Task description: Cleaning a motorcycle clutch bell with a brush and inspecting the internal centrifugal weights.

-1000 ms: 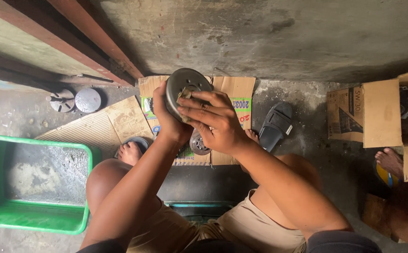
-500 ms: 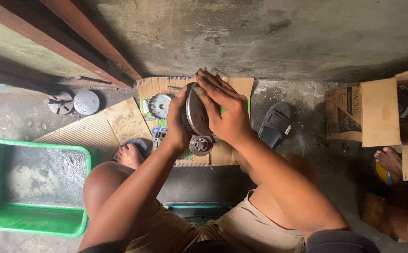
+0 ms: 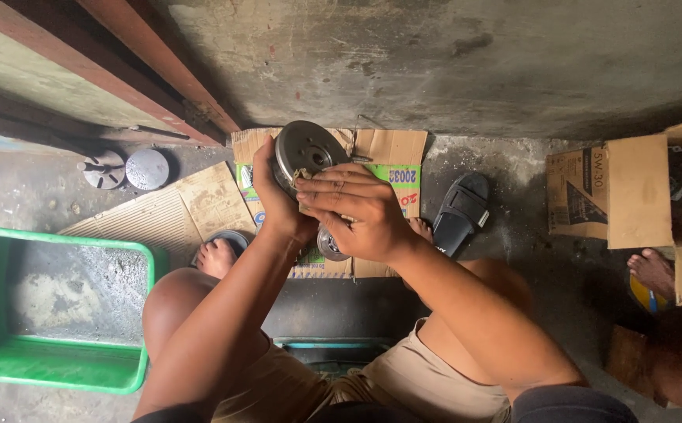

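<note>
A round grey metal disc [image 3: 306, 151], shaped like a pulley or drum, is held up in front of me with its flat face toward the camera. My left hand [image 3: 274, 205] grips its left rim from behind. My right hand [image 3: 354, 210] lies across its lower edge, fingers pointing left. Under my right hand a smaller round metal part [image 3: 330, 247] shows on the flattened cardboard [image 3: 392, 153], mostly hidden. My bare knees and left foot [image 3: 217, 257] frame the spot.
A green plastic tub [image 3: 59, 368] stands at the left. Two round metal parts [image 3: 126, 168] lie on the floor near rusty beams. A black sandal [image 3: 460, 211] rests right of the cardboard. An open carton [image 3: 638, 192] and another person's foot [image 3: 654, 270] are at the right.
The disc turned from face-on, to edge-on half a second ago, and back to face-on now. My right hand slid from its top to its lower edge.
</note>
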